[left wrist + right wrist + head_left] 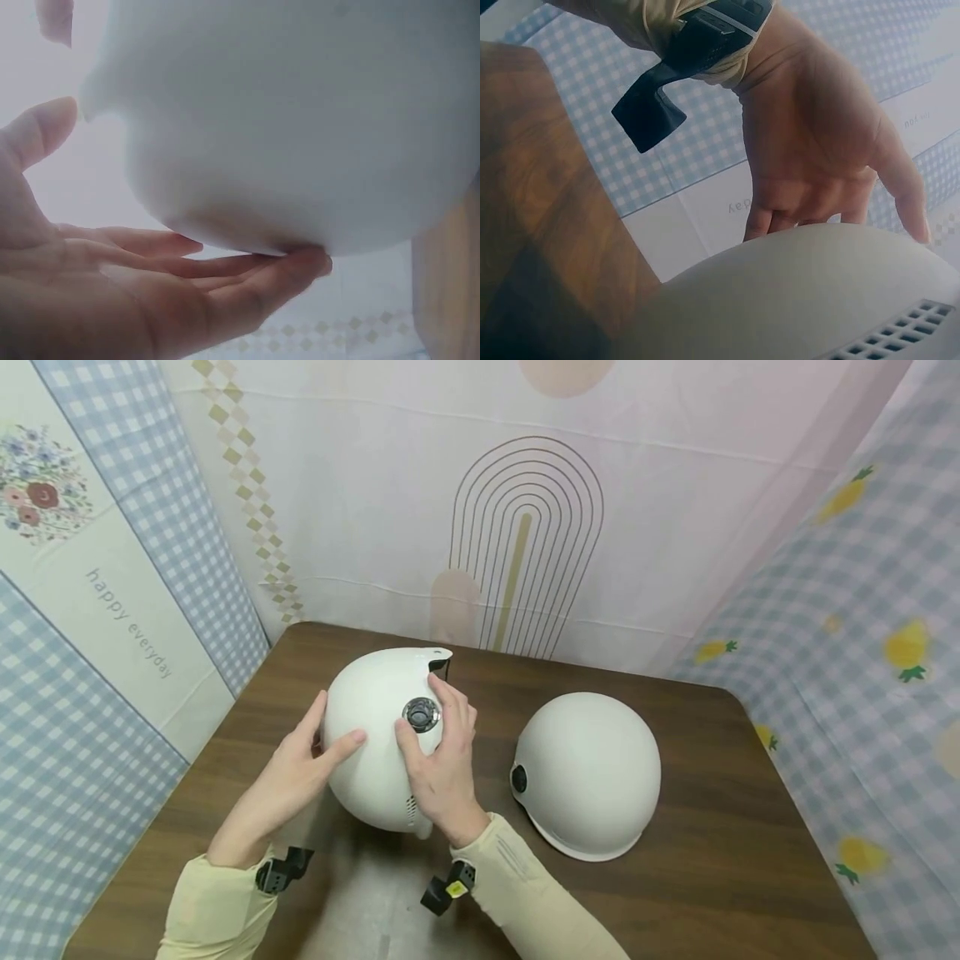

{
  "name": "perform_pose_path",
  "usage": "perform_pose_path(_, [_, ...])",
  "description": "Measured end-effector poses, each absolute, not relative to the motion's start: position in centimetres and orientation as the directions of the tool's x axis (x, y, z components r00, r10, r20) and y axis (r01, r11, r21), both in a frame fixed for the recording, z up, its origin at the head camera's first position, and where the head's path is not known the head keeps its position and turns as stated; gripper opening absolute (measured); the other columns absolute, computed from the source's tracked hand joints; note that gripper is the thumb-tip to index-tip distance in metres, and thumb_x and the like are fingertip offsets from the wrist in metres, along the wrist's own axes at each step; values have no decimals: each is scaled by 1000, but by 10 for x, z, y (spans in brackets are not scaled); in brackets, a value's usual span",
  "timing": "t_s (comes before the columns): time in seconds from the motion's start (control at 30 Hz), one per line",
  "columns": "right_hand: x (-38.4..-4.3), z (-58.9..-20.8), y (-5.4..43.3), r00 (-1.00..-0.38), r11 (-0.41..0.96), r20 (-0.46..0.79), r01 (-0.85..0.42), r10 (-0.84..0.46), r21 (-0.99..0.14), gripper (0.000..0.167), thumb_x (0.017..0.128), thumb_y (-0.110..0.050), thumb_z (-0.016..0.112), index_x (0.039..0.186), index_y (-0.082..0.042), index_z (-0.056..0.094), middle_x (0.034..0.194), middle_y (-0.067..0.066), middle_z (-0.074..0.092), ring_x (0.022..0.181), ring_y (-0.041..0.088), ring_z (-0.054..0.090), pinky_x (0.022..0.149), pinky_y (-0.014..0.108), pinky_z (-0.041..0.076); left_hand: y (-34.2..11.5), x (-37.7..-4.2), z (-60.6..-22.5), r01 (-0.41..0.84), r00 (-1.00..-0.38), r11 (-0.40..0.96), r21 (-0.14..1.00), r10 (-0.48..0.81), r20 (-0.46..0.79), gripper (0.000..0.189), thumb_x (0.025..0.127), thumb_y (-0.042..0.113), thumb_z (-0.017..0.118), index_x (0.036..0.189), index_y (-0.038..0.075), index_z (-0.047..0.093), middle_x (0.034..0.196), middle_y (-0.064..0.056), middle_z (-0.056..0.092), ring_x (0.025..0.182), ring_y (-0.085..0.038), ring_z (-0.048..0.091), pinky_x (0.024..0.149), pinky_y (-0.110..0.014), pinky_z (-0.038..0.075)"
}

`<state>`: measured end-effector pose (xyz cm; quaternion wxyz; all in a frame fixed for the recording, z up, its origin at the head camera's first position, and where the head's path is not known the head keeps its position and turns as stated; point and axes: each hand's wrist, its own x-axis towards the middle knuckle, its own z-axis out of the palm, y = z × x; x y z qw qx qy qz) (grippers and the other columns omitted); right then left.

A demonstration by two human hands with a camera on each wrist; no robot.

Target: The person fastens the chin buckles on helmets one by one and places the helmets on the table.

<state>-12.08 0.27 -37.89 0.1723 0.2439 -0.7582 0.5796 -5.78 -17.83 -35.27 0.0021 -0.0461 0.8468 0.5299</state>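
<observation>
In the head view a glossy white helmet (375,735) is tilted, a round dark disc (421,715) on its side and a peak pointing away. My left hand (288,772) supports its left side, fingers straight and thumb spread apart across the shell. In the left wrist view the fingers (247,289) touch the smooth shell. My right hand (444,756) grips the helmet's right edge, thumb beside the disc, other fingers bent over the rim and partly hidden. Vent slots (911,330) show in the right wrist view.
A second white helmet (588,772) rests dome up on the wooden table (720,860), right of my right hand. A patterned cloth (652,527) hangs behind the table. Checked cloths (832,627) hang at both sides.
</observation>
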Motion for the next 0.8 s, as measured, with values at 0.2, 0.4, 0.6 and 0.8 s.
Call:
perform_pose_path(0.2, [-124,-380,6,-845,156,516,-533,-137,-832,59,93,-27,63,146,-14,41,139,-2,46,114,19,39,90,39,43,-172,-58,-347,-75,-996,440,895,-74,-47,94,95,51,57,156,13,-4,160,-18,1,142,-43,18,107,-60,25])
perform_pose_path(0.4, [-124,-383,8,-866,136,488,-499,-109,-856,58,94,-26,62,146,-16,41,139,-2,45,119,19,39,93,40,42,-169,-57,-345,-76,-996,464,882,-81,-43,92,94,53,56,157,14,2,161,-16,2,144,-40,13,109,-61,20])
perform_pose_path(0.6, [-114,-364,10,-887,100,456,-461,-76,-882,56,93,-15,61,144,-6,42,140,7,44,121,22,41,95,41,43,-165,-59,-338,-50,-997,480,876,-74,-17,90,95,48,58,157,10,5,160,-18,1,145,-39,7,110,-62,16])
perform_pose_path(0.8, [-106,-349,13,-899,62,433,-436,-66,-898,54,93,-7,59,143,3,40,140,16,42,122,25,44,97,41,44,-164,-61,-337,-46,-997,489,871,-70,-14,88,95,49,58,157,12,8,160,-19,-1,145,-39,6,110,-61,16])
